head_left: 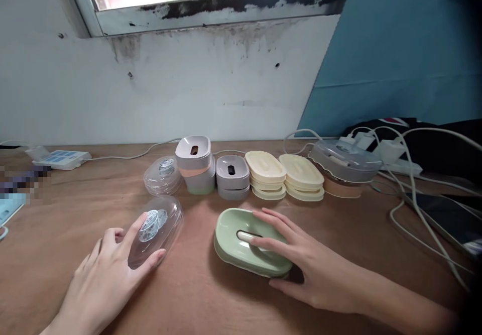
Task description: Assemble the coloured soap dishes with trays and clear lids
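Note:
A pale green oval soap dish with a slot in its middle lies on the wooden table. My right hand rests on its right half, fingers spread over the top and the thumb at the near side. A clear oval plastic lid with a round sticker lies to the left. My left hand grips that lid, index finger on top and thumb along its near edge.
Along the wall stand stacked clear lids, grey-white dish stacks, cream trays and a covered dish. White cables and chargers lie at right, a power strip at left.

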`<state>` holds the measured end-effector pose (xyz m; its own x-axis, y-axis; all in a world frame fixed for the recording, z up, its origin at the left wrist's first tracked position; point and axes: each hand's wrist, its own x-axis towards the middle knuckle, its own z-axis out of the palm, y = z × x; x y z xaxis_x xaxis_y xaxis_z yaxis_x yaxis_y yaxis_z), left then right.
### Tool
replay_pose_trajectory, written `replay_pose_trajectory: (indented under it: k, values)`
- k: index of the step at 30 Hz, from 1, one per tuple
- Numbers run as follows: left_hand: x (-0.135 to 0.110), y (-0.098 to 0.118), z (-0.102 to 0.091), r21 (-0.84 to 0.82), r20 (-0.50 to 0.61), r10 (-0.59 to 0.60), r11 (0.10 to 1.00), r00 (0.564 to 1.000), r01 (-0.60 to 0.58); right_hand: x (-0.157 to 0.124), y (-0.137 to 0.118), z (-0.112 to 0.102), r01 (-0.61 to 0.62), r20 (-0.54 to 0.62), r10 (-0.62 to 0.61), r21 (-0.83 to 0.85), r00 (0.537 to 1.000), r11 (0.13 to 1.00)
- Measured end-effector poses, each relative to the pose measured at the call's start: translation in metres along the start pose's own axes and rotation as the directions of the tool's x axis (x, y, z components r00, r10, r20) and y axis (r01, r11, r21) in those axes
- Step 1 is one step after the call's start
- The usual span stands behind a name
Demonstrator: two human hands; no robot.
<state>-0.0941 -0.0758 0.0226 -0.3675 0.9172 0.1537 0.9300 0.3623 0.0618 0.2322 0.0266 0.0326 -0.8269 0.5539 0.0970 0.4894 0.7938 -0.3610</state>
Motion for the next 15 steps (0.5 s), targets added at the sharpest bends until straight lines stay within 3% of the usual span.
replay_pose_trajectory:
  k: [3, 5, 8, 11, 15]
  values:
    - [0.000, 0.000, 0.006, 0.055, -0.143, 0.123, 0.992, 0.982, -0.116, 0.001, -0.002, -0.005, 0.030, 0.059, -0.029, -0.023, 0.998, 0.999]
    - [0.001, 0.010, 0.006, 0.082, -0.290, 0.264, 0.964, 0.920, -0.251, 0.004, -0.003, -0.005, 0.030, 0.089, -0.026, -0.049, 0.996, 0.998]
    - [0.002, 0.040, -0.003, 0.089, -0.450, 0.491, 0.856, 0.746, -0.509, 0.011, -0.008, -0.003, -0.016, 0.075, 0.022, -0.083, 0.997, 0.996]
    - [0.003, 0.077, -0.010, 0.029, -0.480, 0.655, 0.677, 0.584, -0.736, 0.015, -0.013, -0.006, -0.032, 0.001, 0.032, -0.111, 0.999, 0.993]
    - [0.006, 0.106, 0.002, 0.058, -0.537, 0.807, 0.324, 0.244, -0.944, 0.017, -0.013, -0.026, -0.100, -0.275, 0.058, -0.140, 0.960, 0.985]
